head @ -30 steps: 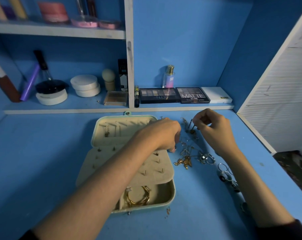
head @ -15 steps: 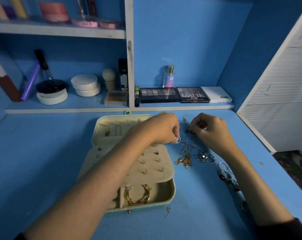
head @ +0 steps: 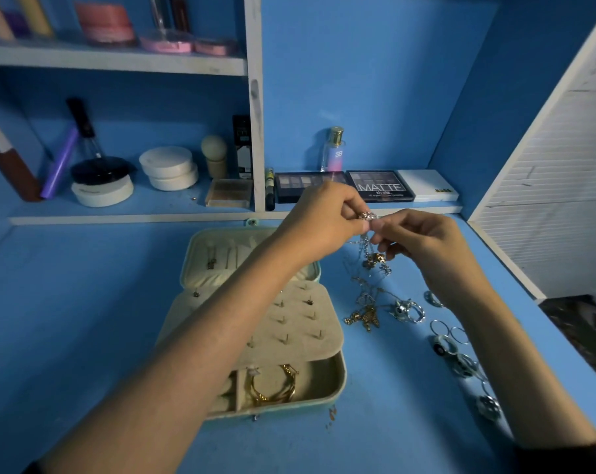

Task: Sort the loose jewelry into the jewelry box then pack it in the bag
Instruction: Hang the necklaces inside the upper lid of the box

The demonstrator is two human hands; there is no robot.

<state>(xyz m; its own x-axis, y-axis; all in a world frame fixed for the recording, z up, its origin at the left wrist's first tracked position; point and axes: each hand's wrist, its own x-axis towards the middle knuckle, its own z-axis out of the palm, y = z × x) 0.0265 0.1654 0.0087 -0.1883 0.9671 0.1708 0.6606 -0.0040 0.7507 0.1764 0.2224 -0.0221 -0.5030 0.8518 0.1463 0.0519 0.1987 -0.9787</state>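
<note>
Left hand [head: 320,224] and right hand [head: 423,241] meet above the blue table [head: 84,319]. Fingertips of both pinch one small silver piece [head: 367,216], and thin chains [head: 364,246] hang below it toward the loose jewelry pile [head: 368,309]. The open jewelry box [head: 339,384] lies left of the pile, with a gold bracelet [head: 272,384] in its near compartment. Rings [head: 460,364] lie right of the pile.

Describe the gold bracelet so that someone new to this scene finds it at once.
Find the open mint-edged jewelry box on the blue desk. In its nearest compartment, below the earring flap, lies the gold bracelet: the only large gold loop there, unlike the small studs above.
</note>
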